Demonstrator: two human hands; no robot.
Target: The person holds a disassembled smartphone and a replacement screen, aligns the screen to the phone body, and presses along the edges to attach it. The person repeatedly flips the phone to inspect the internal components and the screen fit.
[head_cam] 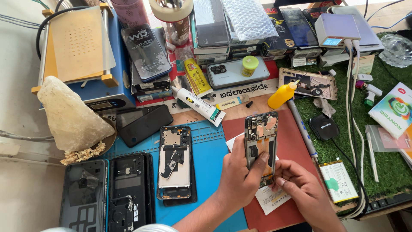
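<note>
Opened phone [261,144] held upright-ish above the red mat [296,141], back cover off, boards and flex cables bare. Battery bay looks empty; hard to be sure at this angle.

Left hand [240,174] wraps the phone's lower left edge, fingers closed around the frame, one fingertip pressed on the exposed inside. Right hand [300,187] sits at the phone's bottom right corner, fingertips pinched together against the lower edge; whether they hold a small part or tool, cannot tell.

Judged progress: teardown well along. Cover is off, internals are reachable, work is now on the lower section. Nothing seen being refitted.

Around the held phone:
- white paper sheet [271,198] directly beneath it, on the red mat
- loose battery [338,180] to its right, on the green turf
- yellow squeeze bottle [282,95] above it
- another stripped phone [174,161] to its left, on the blue mat [210,146]
- two more opened handsets [107,193] further left
- glue tube [199,105] up and to the left
</note>
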